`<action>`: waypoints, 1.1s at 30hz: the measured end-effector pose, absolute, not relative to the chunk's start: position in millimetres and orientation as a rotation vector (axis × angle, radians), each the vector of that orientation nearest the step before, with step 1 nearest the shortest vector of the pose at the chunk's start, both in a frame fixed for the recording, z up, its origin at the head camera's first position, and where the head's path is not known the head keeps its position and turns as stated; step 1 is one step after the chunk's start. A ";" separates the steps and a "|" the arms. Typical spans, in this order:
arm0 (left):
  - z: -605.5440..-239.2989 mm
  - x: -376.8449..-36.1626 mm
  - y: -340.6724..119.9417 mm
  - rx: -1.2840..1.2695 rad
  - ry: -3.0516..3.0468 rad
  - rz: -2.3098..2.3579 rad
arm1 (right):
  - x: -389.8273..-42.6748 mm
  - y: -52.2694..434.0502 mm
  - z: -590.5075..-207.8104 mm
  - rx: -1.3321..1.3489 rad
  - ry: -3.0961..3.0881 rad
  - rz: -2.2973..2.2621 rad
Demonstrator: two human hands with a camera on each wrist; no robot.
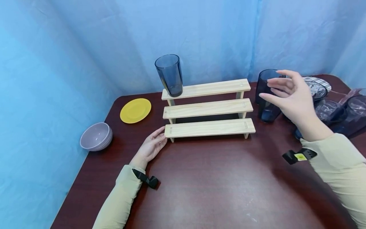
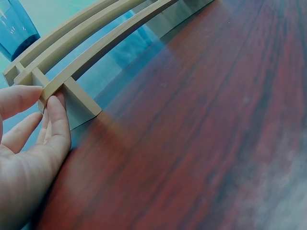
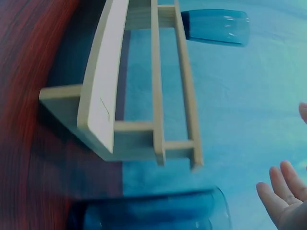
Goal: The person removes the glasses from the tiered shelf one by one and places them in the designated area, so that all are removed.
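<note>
A three-step wooden display rack (image 1: pixel 210 127) stands on the table, with a tall blue glass (image 1: pixel 171 76) on the left end of its top step. My left hand (image 1: pixel 152 144) pinches the left end of the lowest step between thumb and fingers; the left wrist view shows this grip on the board's end (image 2: pixel 53 88). To the right of the rack, my right hand (image 1: pixel 294 95) is raised with its fingers spread and slightly bent, nothing between them. Behind it, partly hidden, are dark blue glasses (image 1: pixel 261 86). In the right wrist view a blue glass (image 3: pixel 153 211) is apart from the fingers (image 3: pixel 276 191).
A yellow plate (image 1: pixel 135 110) and a lilac bowl (image 1: pixel 96 136) sit left of the rack. Several more dark glasses (image 1: pixel 354 111) crowd the right side, near a patterned plate (image 1: pixel 320 81). Blue curtain (image 1: pixel 211 38) hangs behind the table (image 1: pixel 217 181).
</note>
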State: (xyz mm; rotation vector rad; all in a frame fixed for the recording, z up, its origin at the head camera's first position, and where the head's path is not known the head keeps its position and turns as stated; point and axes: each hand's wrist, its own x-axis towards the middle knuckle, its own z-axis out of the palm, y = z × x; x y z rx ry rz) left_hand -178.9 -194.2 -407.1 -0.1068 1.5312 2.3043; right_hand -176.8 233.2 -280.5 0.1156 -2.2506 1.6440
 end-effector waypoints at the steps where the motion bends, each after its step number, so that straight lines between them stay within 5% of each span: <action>1: -407.0 -178.9 -194.4 -0.107 1.532 2.305 | -180.8 228.5 -281.5 0.116 -2.248 1.648; 33: -407.3 -179.9 -190.2 -0.105 1.526 2.302 | -274.7 72.6 -293.3 0.433 -2.482 1.731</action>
